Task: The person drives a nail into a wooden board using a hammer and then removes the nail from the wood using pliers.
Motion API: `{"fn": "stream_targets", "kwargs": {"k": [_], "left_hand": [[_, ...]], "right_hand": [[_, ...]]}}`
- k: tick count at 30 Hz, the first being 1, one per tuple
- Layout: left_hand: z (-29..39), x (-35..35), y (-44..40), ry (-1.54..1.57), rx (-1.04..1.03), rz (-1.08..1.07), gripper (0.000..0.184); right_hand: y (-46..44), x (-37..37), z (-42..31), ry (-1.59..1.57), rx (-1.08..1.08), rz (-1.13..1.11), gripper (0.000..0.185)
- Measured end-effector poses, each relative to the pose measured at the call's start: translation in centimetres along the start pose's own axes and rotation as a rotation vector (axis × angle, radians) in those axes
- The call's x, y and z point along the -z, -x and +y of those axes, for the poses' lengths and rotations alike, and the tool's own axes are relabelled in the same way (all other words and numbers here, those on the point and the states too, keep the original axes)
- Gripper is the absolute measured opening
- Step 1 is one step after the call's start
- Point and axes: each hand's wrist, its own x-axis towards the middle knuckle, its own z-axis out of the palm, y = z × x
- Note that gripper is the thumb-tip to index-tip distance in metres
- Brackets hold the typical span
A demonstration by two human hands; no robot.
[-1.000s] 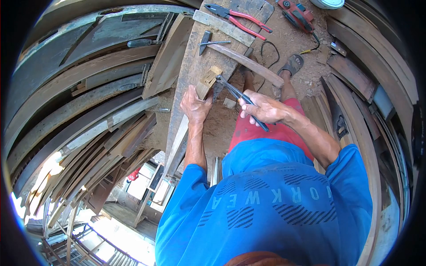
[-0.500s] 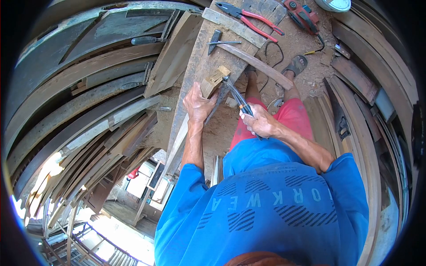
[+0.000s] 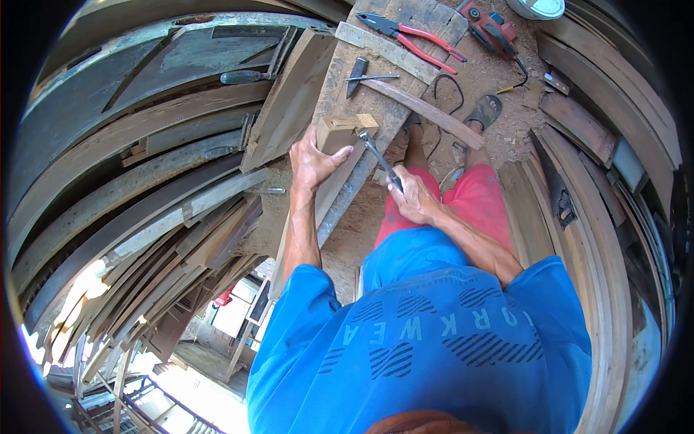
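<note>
My left hand (image 3: pixel 315 163) is closed on a wooden block (image 3: pixel 338 136) over the workbench (image 3: pixel 329 94), its thumb along the near side. My right hand (image 3: pixel 416 197) is wrapped round the dark handles of a pair of pincers (image 3: pixel 377 154). The pincers' metal jaws touch the block's right end, beside a notched part. Beyond the block, a hammer (image 3: pixel 412 101) lies on the bench with its head to the left, and a thin metal rod lies across it. Red-handled pliers (image 3: pixel 413 40) rest farther back on the bench.
A red power tool (image 3: pixel 489 27) with a dark cord lies on the dusty ground at the back right, near a white bucket (image 3: pixel 537 7). Planks (image 3: pixel 166 173) are stacked along the left, and more boards (image 3: pixel 578 231) line the right. My sandalled feet are beside the bench.
The block has turned in my left hand, so a broader side shows. My right hand has moved slightly left with the pincers, whose handles look closer together. The view has shifted.
</note>
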Motion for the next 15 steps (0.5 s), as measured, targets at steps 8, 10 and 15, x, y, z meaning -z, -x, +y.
{"fn": "stream_targets", "kwargs": {"k": [8, 10, 15], "left_hand": [[-1.9, 1.1, -2.7, 0.036, -0.001, -0.112, 0.072], [-2.4, 1.0, -2.5, 0.004, -0.016, -0.096, 0.082], [-4.6, -2.0, -2.0, -0.026, -0.138, -0.144, 0.102]], "right_hand": [[-0.3, 1.3, 0.5, 0.147, -0.026, -0.005, 0.029], [0.9, 1.6, 0.1, 0.159, 0.027, 0.042, 0.028], [4.5, 2.4, -0.9, 0.203, -0.116, 0.119, 0.028]]}}
